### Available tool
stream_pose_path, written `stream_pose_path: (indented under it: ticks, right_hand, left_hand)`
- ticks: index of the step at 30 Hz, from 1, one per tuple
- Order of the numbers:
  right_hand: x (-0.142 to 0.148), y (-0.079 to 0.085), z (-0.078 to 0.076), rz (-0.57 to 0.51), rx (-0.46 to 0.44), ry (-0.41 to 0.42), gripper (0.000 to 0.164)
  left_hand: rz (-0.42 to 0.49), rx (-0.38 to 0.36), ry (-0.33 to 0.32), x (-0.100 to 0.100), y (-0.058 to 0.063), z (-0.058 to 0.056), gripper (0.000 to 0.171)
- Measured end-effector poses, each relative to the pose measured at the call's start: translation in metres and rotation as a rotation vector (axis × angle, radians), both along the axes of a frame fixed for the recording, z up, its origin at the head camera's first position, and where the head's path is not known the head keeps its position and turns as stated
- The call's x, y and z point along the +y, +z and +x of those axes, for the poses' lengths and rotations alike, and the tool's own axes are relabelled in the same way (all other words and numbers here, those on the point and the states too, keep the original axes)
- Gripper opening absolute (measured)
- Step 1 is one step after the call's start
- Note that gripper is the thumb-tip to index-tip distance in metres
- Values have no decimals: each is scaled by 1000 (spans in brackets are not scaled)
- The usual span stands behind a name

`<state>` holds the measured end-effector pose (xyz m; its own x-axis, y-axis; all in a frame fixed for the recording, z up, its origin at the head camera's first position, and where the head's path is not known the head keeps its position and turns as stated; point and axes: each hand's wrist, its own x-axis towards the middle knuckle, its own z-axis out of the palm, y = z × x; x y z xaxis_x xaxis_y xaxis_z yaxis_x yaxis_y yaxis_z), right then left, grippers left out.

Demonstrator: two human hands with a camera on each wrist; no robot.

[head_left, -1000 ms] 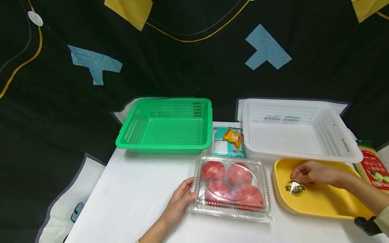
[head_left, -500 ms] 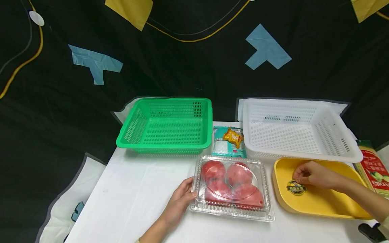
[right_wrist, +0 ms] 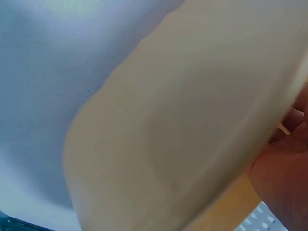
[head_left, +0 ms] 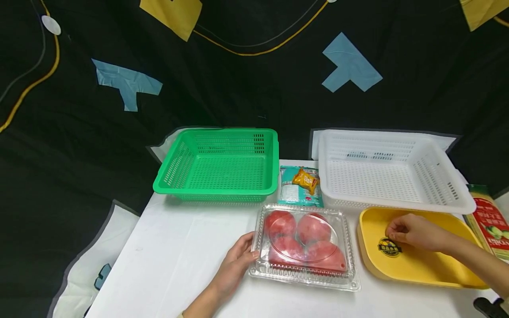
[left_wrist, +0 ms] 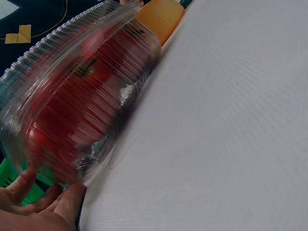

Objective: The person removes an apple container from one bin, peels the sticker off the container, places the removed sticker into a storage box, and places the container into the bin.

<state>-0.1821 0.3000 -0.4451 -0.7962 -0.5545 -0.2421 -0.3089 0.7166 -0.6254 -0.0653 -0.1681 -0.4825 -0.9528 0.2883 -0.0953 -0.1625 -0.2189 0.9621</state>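
Head: four tomatoes (head_left: 288,249), one box (head_left: 304,280)

You are at what looks like a makeshift recording set; which kind of room surrounds it, you cannot tell. Take the green basket (head_left: 226,174) as your landmark: behind it a black sheet (head_left: 238,97) hangs like a wall, carrying blue tape (head_left: 351,64), yellow patches (head_left: 172,17) and a drooping yellow cable (head_left: 254,54). Beneath it you have a white tabletop (head_left: 171,243). To its right you see a teal packet (head_left: 290,194), then a white basket (head_left: 370,179); in front and rightward sits a clear box of tomatoes (head_left: 302,279), groceries laid out like props.
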Motion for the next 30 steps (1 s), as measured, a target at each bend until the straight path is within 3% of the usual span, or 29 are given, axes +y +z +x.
stream_pose_path:
  ticks: [10,16,24,30]
  right_hand:
    - [-5,12,3,29,-28,1,15]
    - [-11,29,11,67,5,-50,29]
    - [-21,44,27,107,146,-98,37]
    - [-39,41,44,70,300,-149,33]
  left_hand:
    - [-15,2,-2,-1,0,0,58]
    - [-11,9,-4,0,-1,0,57]
    - [-2,22,-3,1,1,-1,57]
    - [-6,12,-4,0,1,0,57]
